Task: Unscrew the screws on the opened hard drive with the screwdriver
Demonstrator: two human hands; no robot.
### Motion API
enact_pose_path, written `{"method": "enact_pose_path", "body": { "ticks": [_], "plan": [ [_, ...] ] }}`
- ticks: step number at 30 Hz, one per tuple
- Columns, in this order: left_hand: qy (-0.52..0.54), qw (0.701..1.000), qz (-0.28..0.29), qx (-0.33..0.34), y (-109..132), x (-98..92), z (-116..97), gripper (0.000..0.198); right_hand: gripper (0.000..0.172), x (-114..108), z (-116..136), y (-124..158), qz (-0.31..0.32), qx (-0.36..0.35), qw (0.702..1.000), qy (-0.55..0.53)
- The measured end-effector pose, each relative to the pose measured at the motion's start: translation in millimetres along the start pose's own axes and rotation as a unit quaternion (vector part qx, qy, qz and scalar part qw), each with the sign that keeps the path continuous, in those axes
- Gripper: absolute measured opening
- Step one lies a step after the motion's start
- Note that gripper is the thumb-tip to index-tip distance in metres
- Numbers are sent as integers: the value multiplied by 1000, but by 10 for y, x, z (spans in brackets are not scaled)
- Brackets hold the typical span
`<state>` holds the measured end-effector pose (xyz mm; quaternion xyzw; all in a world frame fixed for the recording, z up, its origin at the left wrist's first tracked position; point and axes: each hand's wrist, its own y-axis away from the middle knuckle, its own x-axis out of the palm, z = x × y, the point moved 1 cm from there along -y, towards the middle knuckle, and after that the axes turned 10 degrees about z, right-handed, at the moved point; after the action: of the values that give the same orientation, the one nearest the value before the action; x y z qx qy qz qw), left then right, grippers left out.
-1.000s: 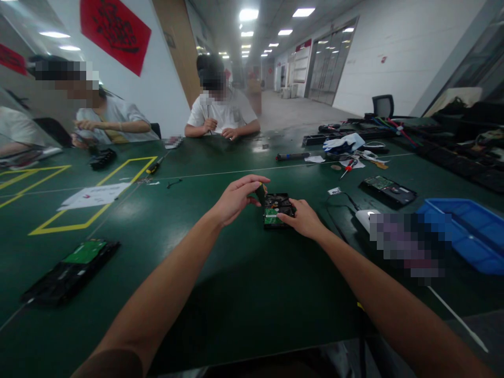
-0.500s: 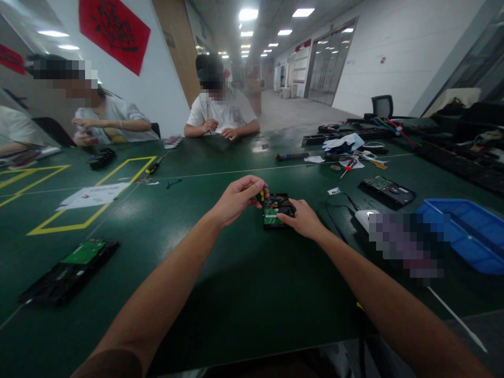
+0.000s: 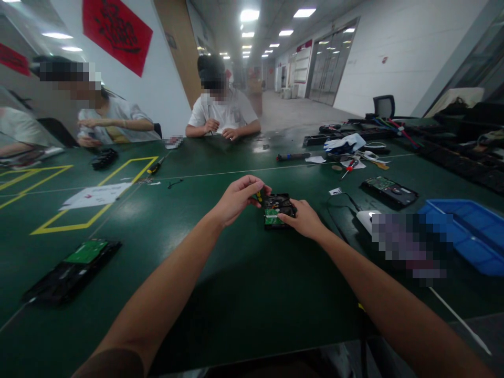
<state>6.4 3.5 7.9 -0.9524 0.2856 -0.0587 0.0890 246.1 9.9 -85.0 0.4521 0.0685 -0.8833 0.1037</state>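
Observation:
A black hard drive [image 3: 272, 226] with a green circuit board lies on the green table in front of me. My left hand [image 3: 244, 195] is closed at its far left edge, pinching a screwdriver [image 3: 259, 196] with a black and yellow handle; its tip cannot be made out. From the right, my right hand [image 3: 303, 219] grips the drive's side, thumb over the board and fingers along the edge.
Another hard drive [image 3: 389, 192] lies at right, near a blue tray [image 3: 464, 236] and a cable. A drive in a black frame [image 3: 73, 270] sits at left. Farther off are a red screwdriver [image 3: 349, 168], gloves [image 3: 344, 144], and two people across the table.
The screwdriver handle has tilted slightly leftward in my left hand. My right hand keeps its grip on the hard drive. The whole view has shifted a little.

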Motion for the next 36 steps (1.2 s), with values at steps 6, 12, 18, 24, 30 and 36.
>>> {"method": "enact_pose_path", "body": {
  "ticks": [6, 12, 18, 24, 30, 36],
  "plan": [
    [-22, 1000, -8, 2, 1, -16, -20, 23, 64, 21, -27, -13, -5, 5, 1000, 4],
    [20, 1000, -11, 3, 5, -3, -14, 23, 64, 8, -15, -5, 1, -1, 1000, 3],
    [63, 998, -4, 7, -19, -12, 6, 16, 63, 5, -11, -5, 1, -1, 1000, 3],
    [60, 998, 0, 14, -22, -5, 31, 20, 65, 9, -11, -9, -1, -7, 1000, 5],
    [4, 1000, 3, 18, -11, 17, 25, 23, 62, 13, -23, -13, 0, -10, 1000, 4],
    [-25, 1000, -10, 10, -3, -19, 14, 25, 61, 10, -12, -12, 2, -12, 1000, 9]
  ]
}}
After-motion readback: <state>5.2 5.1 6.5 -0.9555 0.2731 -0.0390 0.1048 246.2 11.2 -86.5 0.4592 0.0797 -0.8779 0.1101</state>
